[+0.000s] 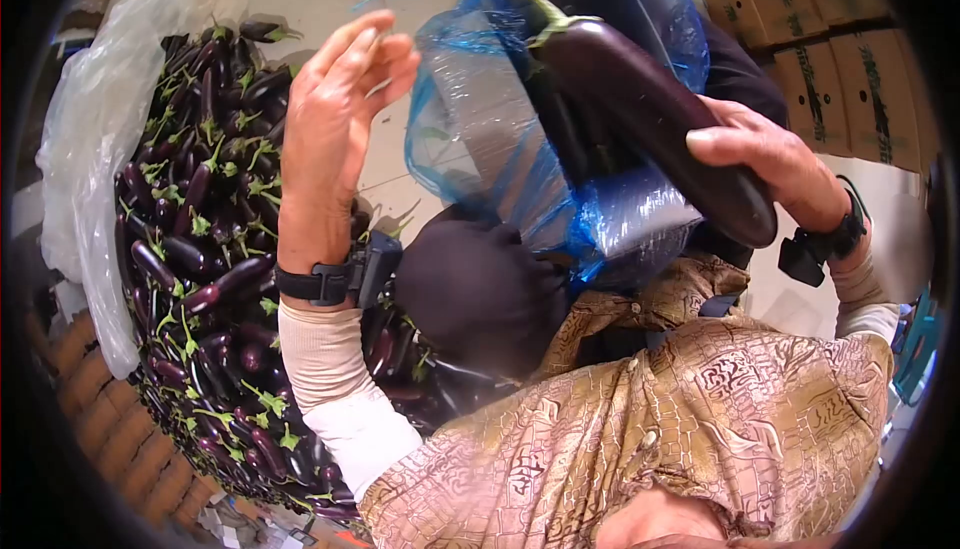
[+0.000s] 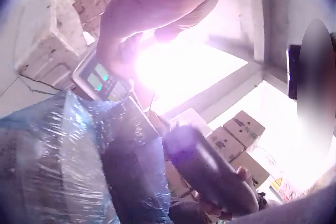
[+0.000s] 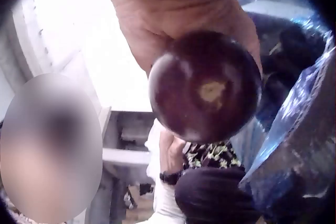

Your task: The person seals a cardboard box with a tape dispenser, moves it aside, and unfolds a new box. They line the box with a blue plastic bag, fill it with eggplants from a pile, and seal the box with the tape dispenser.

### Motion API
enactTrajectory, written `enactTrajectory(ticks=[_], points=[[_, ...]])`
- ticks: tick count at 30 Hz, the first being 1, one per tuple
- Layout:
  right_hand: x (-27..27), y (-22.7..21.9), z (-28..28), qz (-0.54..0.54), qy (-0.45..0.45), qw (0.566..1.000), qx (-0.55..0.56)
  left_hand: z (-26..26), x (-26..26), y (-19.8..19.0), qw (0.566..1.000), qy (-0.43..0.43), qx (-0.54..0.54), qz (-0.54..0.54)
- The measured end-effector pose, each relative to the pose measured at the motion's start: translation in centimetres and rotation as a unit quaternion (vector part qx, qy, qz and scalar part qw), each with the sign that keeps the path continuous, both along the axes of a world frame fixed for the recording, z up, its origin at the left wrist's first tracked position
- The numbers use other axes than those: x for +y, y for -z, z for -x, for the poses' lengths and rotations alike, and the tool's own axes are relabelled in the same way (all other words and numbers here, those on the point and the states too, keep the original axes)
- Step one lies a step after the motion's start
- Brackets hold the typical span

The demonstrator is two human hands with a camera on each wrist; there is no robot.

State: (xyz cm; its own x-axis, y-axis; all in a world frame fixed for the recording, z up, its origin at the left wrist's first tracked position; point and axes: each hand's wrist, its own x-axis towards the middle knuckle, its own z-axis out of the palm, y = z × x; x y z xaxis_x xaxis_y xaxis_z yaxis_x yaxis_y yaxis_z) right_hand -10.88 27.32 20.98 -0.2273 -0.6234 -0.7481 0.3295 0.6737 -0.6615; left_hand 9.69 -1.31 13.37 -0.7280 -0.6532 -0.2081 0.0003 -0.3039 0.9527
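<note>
Loose eggplants (image 1: 215,279) lie heaped across the left side of the tiled floor (image 1: 395,194), green stems jutting every way, with a sheet of clear plastic (image 1: 85,179) crumpled along the pile's left edge. Taped cardboard boxes (image 1: 840,79) are stacked at the far right; a scale (image 2: 97,79) with lit digits stands on the far side, just beside a pale box (image 2: 50,29). A dark-clothed knee (image 1: 475,284) sits between the pile and a box lined with blue plastic (image 1: 640,214), where more dark fruit (image 1: 565,134) shows inside. Slack film bulges at the left of the opening, and one large eggplant (image 1: 650,99), held over the box, hides part of its contents.

The person's right hand (image 1: 770,154) grips that eggplant near its rounded end, thumb on the upper side and fingers round the far side. Its long axis runs diagonally, the green stem pointing far and left, the blunt end near and right; a tan scar (image 3: 212,91) marks that end. The left hand (image 1: 350,89) is raised at the box's left, fingers relaxed and slightly bent.
</note>
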Motion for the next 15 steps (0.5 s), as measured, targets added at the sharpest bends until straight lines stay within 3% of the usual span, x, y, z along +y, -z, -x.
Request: enactTrajectory(ticks=[1, 3, 5, 6, 7, 9, 12, 13, 15], points=[[1.0, 0.4, 1.0, -0.044, 0.023, 0.998, 0.032, -0.8, -0.9, 1.5, 0.999, 0.038, -0.015, -0.031], [2.3, 2.4, 1.9, -0.027, 0.055, 0.998, 0.029, -1.5, -1.5, 4.4, 0.998, 0.026, -0.015, -0.051], [1.8, 2.6, 1.2, 0.041, 0.006, 0.988, 0.151, -2.3, -1.6, 6.7, 0.996, -0.013, -0.048, -0.072], [3.7, 6.2, 4.4, 0.259, -0.280, 0.839, 0.388, -2.7, -1.4, 7.7, 0.995, -0.018, -0.057, -0.081], [3.1, 7.5, 5.0, 0.259, -0.279, 0.839, 0.390, -3.3, -1.1, 8.6, 0.994, -0.022, -0.066, -0.090], [2.0, 9.1, 5.4, 0.315, -0.325, 0.793, 0.408, -4.3, -0.3, 9.6, 0.990, -0.038, -0.088, -0.101], [1.2, 12.8, 6.1, 0.277, -0.353, 0.803, 0.393, -6.4, 0.8, 12.2, 0.984, -0.079, -0.098, -0.127], [1.2, 15.0, 6.0, 0.246, -0.359, 0.834, 0.339, -6.9, 1.2, 12.6, 0.981, -0.089, -0.107, -0.132], [0.7, 16.4, 5.4, 0.143, -0.387, 0.852, 0.322, -7.8, 2.0, 14.1, 0.977, -0.102, -0.115, -0.149]])
